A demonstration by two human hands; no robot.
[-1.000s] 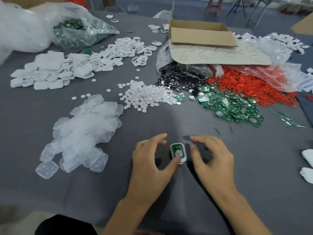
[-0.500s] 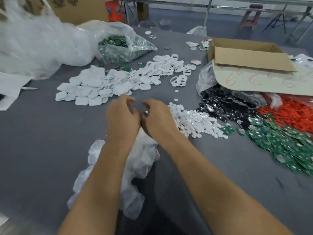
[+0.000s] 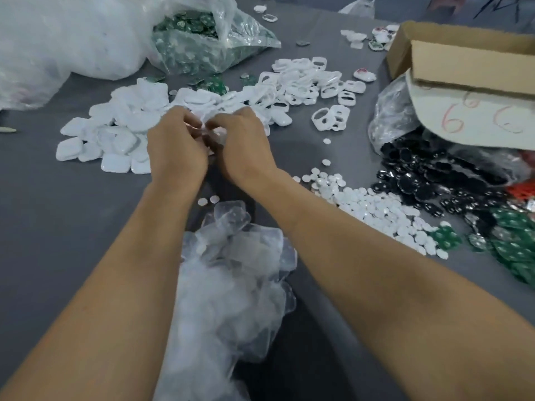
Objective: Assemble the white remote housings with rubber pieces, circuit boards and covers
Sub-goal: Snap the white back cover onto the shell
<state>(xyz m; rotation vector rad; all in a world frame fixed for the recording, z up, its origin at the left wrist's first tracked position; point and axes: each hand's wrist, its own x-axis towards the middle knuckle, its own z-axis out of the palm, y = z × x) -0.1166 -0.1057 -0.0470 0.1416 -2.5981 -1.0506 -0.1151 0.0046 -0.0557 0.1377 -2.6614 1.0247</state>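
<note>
Head view: pile of white rounded-square plastic covers [image 3: 115, 134] at left on the grey table [image 3: 43, 198]; left hand [image 3: 176, 149] and right hand [image 3: 246, 146] meet above its right edge, fingers curled inward, grip too blurred to tell; white open-frame remote housings [image 3: 304, 82] heaped just right.

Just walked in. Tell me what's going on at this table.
A person is assembling small remotes by hand. The left hand and right hand reach out over the heap of white covers, fingers curled round a small white part held between them; which part it is I cannot tell. Heaps of clear rubber pieces, white discs, black pieces and green circuit boards lie around on the grey table.
</note>
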